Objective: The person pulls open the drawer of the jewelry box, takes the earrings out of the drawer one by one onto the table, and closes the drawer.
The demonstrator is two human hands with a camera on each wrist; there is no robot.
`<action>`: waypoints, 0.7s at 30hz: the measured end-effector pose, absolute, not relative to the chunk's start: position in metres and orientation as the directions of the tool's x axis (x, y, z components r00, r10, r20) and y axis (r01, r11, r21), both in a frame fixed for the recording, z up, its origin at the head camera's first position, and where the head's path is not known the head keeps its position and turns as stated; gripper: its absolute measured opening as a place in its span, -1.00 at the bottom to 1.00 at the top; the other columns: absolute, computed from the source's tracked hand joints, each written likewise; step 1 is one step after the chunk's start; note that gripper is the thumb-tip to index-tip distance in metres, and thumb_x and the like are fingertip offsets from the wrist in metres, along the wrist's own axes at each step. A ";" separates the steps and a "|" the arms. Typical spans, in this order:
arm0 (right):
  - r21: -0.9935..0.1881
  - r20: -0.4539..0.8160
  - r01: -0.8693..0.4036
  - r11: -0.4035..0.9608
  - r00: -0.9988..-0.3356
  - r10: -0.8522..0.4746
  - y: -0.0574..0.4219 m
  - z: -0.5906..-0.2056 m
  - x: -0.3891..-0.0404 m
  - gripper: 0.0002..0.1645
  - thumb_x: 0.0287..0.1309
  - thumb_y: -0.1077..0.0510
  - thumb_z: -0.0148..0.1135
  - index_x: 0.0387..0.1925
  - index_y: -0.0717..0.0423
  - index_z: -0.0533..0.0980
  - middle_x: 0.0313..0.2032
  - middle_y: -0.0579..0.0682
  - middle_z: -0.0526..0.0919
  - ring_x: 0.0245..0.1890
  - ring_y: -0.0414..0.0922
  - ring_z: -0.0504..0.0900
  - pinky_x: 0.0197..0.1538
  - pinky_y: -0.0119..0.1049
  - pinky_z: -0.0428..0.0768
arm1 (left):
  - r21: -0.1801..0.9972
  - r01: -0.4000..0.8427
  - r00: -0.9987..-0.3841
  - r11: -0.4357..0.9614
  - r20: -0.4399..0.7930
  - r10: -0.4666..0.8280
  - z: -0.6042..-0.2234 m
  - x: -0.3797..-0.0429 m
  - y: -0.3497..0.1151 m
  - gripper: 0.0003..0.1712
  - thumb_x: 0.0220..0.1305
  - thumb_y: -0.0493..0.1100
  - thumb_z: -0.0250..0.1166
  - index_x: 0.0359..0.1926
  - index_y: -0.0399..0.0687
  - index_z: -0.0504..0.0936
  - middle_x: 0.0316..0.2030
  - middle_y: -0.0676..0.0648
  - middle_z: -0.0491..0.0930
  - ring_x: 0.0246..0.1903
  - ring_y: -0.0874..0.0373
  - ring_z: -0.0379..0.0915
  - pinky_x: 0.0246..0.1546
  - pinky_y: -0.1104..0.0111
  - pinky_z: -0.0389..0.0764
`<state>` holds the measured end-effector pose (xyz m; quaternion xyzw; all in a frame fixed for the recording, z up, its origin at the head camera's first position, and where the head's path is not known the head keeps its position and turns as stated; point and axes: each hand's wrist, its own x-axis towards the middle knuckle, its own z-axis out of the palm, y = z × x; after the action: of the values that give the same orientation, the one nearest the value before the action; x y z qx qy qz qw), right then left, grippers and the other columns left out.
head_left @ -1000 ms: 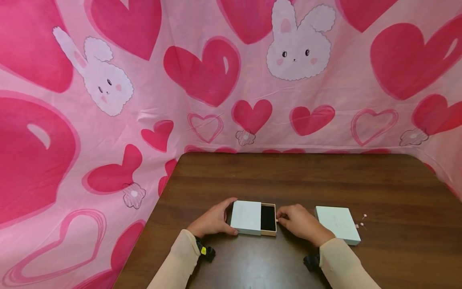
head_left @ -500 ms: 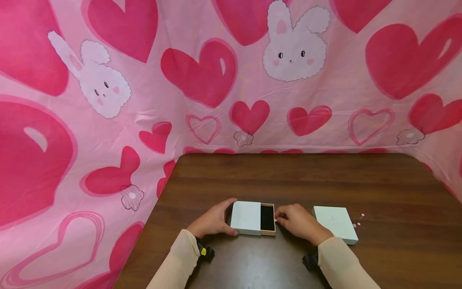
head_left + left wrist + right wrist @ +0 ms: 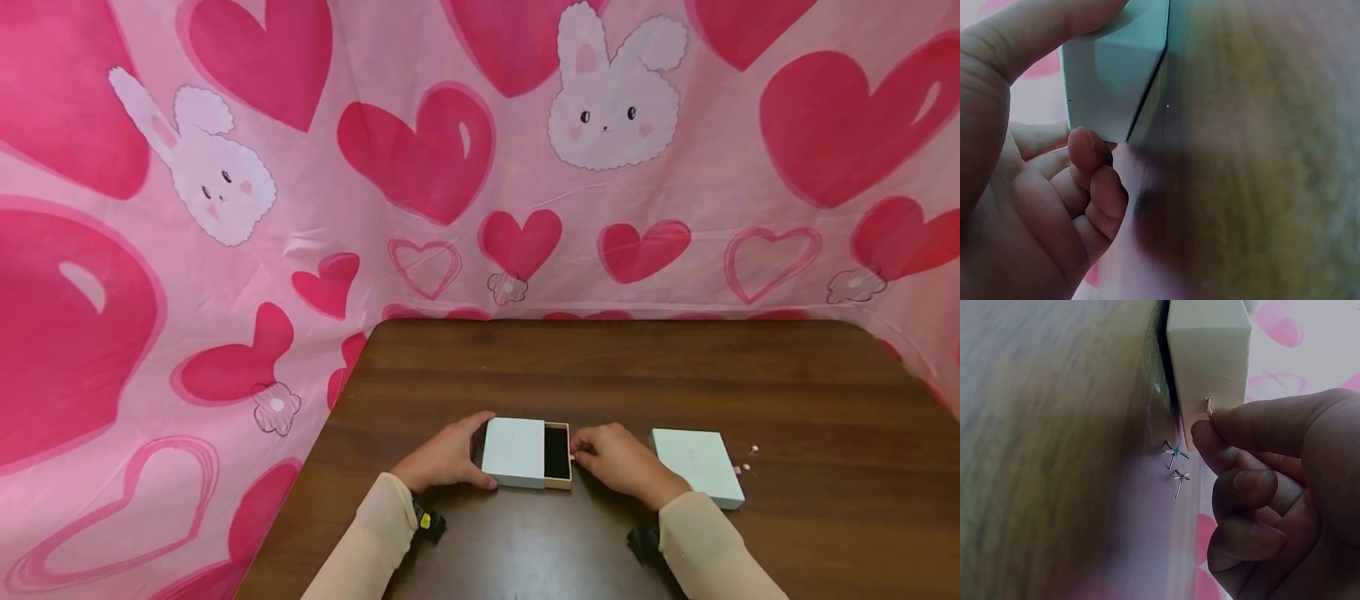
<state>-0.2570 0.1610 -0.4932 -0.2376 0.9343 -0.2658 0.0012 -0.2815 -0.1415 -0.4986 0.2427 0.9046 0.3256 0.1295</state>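
Note:
A pale mint slide box sits on the table, its sleeve (image 3: 514,451) to the left and its tan-rimmed drawer (image 3: 557,482) with black lining (image 3: 556,452) partly out on the right. My left hand (image 3: 447,454) grips the sleeve's left end, thumb along the near side and fingers at the far corner; the left wrist view shows the sleeve's end (image 3: 1100,87) with the other fingers curled below. My right hand (image 3: 618,462) pinches a small ribbon tab (image 3: 1209,407) on the drawer's end (image 3: 1210,369) between thumb and index finger.
A second pale mint box (image 3: 701,471), closed, lies right of my right hand. Beside it are two small pink-headed pieces (image 3: 754,449) like stud earrings. The right wrist view shows two small star-shaped metal pieces (image 3: 1176,452) near the drawer. A pink heart-print cloth (image 3: 420,275) hangs behind the wooden table (image 3: 600,367).
The sleeve has shifted slightly right over the drawer, so a little less black lining shows. Both hands keep their holds; the view has shifted slightly.

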 end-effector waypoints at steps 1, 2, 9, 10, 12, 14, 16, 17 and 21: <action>-0.498 0.125 -0.444 0.745 -0.887 -0.445 0.161 -0.493 -0.257 -0.97 0.20 0.19 0.31 -0.31 0.03 0.65 -0.42 -0.31 0.58 -0.41 -0.30 0.50 -0.25 -0.23 0.54 | 0.655 0.354 -0.848 0.668 -0.076 0.524 -0.498 -0.281 -0.141 0.18 -0.24 0.09 0.64 0.40 0.01 0.23 0.16 0.08 0.39 0.08 0.15 0.32 0.19 0.08 0.35; -0.500 0.124 -0.444 0.744 -0.887 -0.446 0.161 -0.493 -0.257 -0.96 0.19 0.21 0.31 -0.31 0.02 0.65 -0.42 -0.30 0.58 -0.41 -0.30 0.50 -0.26 -0.23 0.54 | 0.655 0.354 -0.847 0.667 -0.078 0.526 -0.498 -0.281 -0.141 0.18 -0.24 0.09 0.65 0.40 0.01 0.22 0.16 0.08 0.39 0.08 0.16 0.33 0.19 0.09 0.35; -0.498 0.125 -0.448 0.743 -0.884 -0.450 0.161 -0.492 -0.258 -0.96 0.17 0.22 0.33 -0.31 0.03 0.64 -0.42 -0.30 0.58 -0.41 -0.30 0.50 -0.26 -0.23 0.54 | 0.652 0.350 -0.848 0.673 -0.086 0.524 -0.496 -0.281 -0.138 0.19 -0.24 0.09 0.65 0.41 0.03 0.22 0.20 0.08 0.38 0.11 0.16 0.32 0.21 0.08 0.32; -0.496 0.124 -0.449 0.743 -0.884 -0.451 0.161 -0.492 -0.258 -0.97 0.18 0.20 0.32 -0.31 0.03 0.64 -0.43 -0.30 0.58 -0.41 -0.30 0.50 -0.26 -0.24 0.53 | 0.651 0.349 -0.848 0.674 -0.088 0.523 -0.495 -0.281 -0.138 0.19 -0.24 0.10 0.64 0.41 0.03 0.22 0.20 0.08 0.37 0.11 0.16 0.31 0.21 0.07 0.32; -0.495 0.121 -0.449 0.744 -0.884 -0.452 0.161 -0.492 -0.258 -0.98 0.20 0.19 0.31 -0.32 0.04 0.64 -0.43 -0.31 0.57 -0.42 -0.30 0.49 -0.27 -0.24 0.53 | 0.649 0.351 -0.846 0.676 -0.090 0.526 -0.495 -0.282 -0.137 0.19 -0.23 0.11 0.64 0.41 0.04 0.21 0.20 0.08 0.37 0.11 0.15 0.32 0.21 0.07 0.33; -0.495 0.116 -0.447 0.745 -0.884 -0.453 0.161 -0.492 -0.258 -0.97 0.21 0.18 0.30 -0.32 0.04 0.64 -0.43 -0.31 0.57 -0.42 -0.30 0.49 -0.27 -0.24 0.53 | 0.645 0.354 -0.844 0.677 -0.092 0.529 -0.495 -0.282 -0.137 0.18 -0.23 0.11 0.64 0.41 0.04 0.21 0.18 0.09 0.38 0.10 0.16 0.32 0.20 0.07 0.33; -0.497 0.113 -0.445 0.745 -0.885 -0.453 0.161 -0.492 -0.258 -0.96 0.22 0.18 0.30 -0.31 0.04 0.64 -0.43 -0.31 0.57 -0.41 -0.29 0.49 -0.26 -0.23 0.53 | 0.642 0.358 -0.842 0.678 -0.092 0.532 -0.495 -0.282 -0.136 0.18 -0.23 0.11 0.64 0.41 0.05 0.21 0.17 0.10 0.39 0.09 0.17 0.33 0.20 0.08 0.34; -0.499 0.111 -0.442 0.745 -0.886 -0.451 0.161 -0.492 -0.258 -0.96 0.21 0.18 0.30 -0.31 0.04 0.64 -0.43 -0.31 0.57 -0.41 -0.29 0.49 -0.26 -0.23 0.53 | 0.640 0.361 -0.841 0.679 -0.092 0.533 -0.494 -0.282 -0.136 0.17 -0.23 0.11 0.64 0.40 0.05 0.22 0.16 0.10 0.39 0.08 0.17 0.33 0.20 0.09 0.33; -0.504 0.107 -0.437 0.745 -0.887 -0.449 0.161 -0.493 -0.258 -0.96 0.23 0.18 0.29 -0.31 0.03 0.64 -0.42 -0.30 0.57 -0.41 -0.29 0.49 -0.25 -0.23 0.53 | 0.632 0.364 -0.840 0.684 -0.094 0.534 -0.493 -0.282 -0.134 0.18 -0.24 0.11 0.64 0.40 0.05 0.22 0.17 0.10 0.38 0.09 0.18 0.32 0.22 0.10 0.32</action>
<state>-0.2582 0.1613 -0.4925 -0.2371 0.9339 -0.2672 0.0108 -0.2816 -0.1343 -0.4933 0.2474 0.9074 0.3109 0.1367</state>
